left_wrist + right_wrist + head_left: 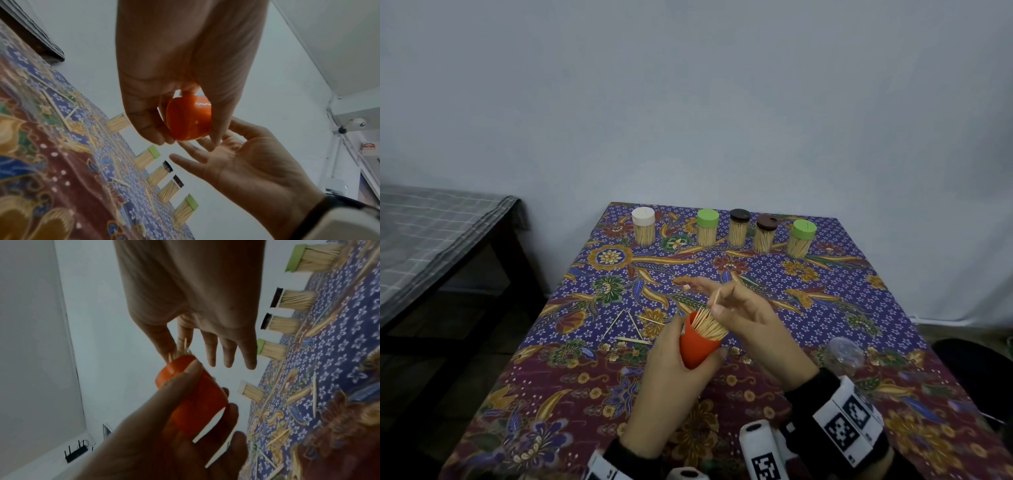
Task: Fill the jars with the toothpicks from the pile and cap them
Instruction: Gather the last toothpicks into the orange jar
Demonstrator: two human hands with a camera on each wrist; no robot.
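The table [835, 301] is carrying five capped jars [708, 228] in a row at its far edge, all packed with toothpicks, so most of the filling appears done. One orange jar [698, 346] is being filled near the front, already crowded and sitting tilted in the air. A clear lid [842, 353] is lying to its right, so capping is left. Only a few loose toothpicks [631, 329] are lying to the left.

The left hand [671, 380] is gripping the orange jar, fingers curled round its wall. The right hand [743, 315] is hovering at the mouth, thumb and forefinger pinching one toothpick [717, 295], the other fingers spreading loosely outward.
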